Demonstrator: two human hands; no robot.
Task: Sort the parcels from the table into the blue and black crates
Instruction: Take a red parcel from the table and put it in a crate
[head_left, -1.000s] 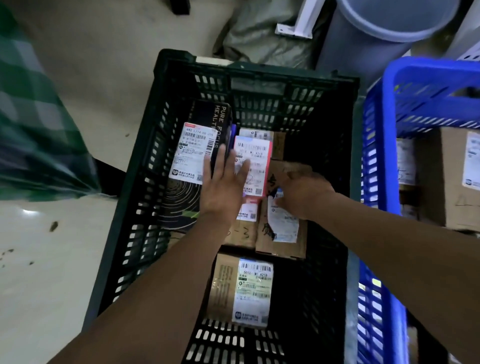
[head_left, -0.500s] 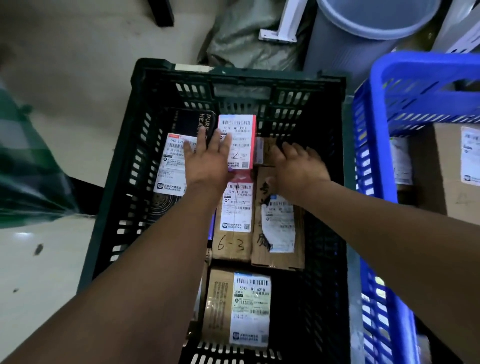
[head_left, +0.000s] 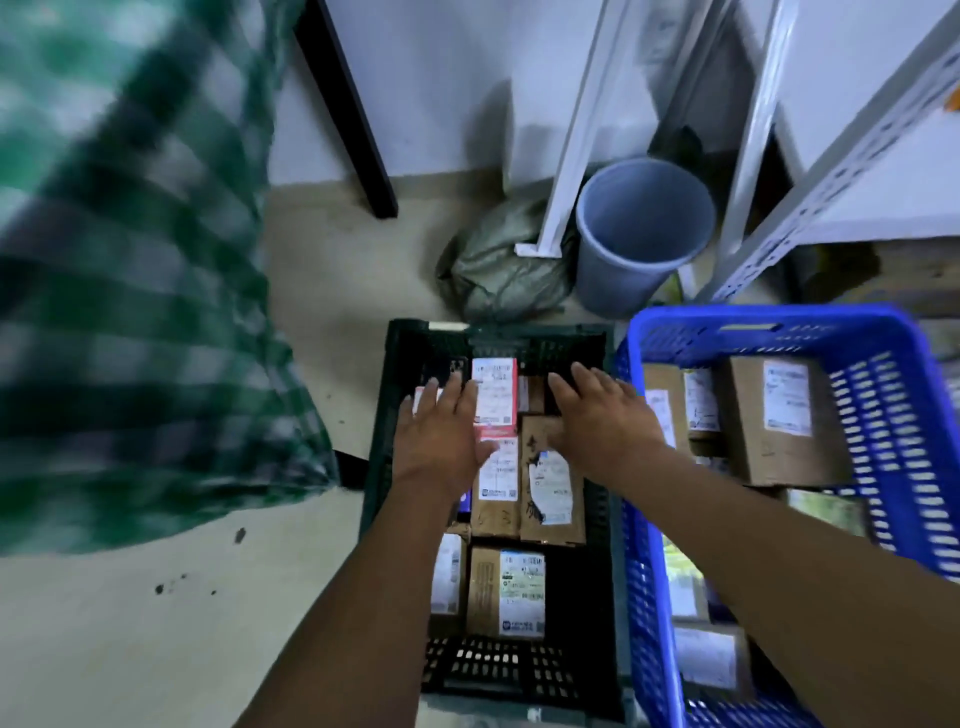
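Both forearms reach in from the bottom of the frame toward the black crate (head_left: 378, 447), which stands in the lower centre. The left hand (head_left: 441, 431) is palm down over the crate's upper left part. Its fingers are straight and slightly spread, pointing to the top of the frame, and it grasps nothing. Its thumb side lies just beside a red-edged parcel (head_left: 496, 397) with a white label. The right hand (head_left: 602, 421) is also palm down with its fingers stretched out and together, slanting toward the crate's upper right corner. It too is released and holds nothing. It lies over the top end of a brown parcel (head_left: 550, 493) with a torn label. Whether either palm actually presses on the parcels below cannot be told.

Nearer the bottom of the frame another labelled parcel (head_left: 506, 592) lies flat in the same crate. The blue crate (head_left: 779, 317) stands right beside it, on the right of the frame, and holds a cardboard box (head_left: 779, 421) among others.

A blurred green checked cloth (head_left: 130, 286) fills the left side. A grey bin (head_left: 644, 228) and a crumpled grey bag (head_left: 504, 265) sit above the crates.
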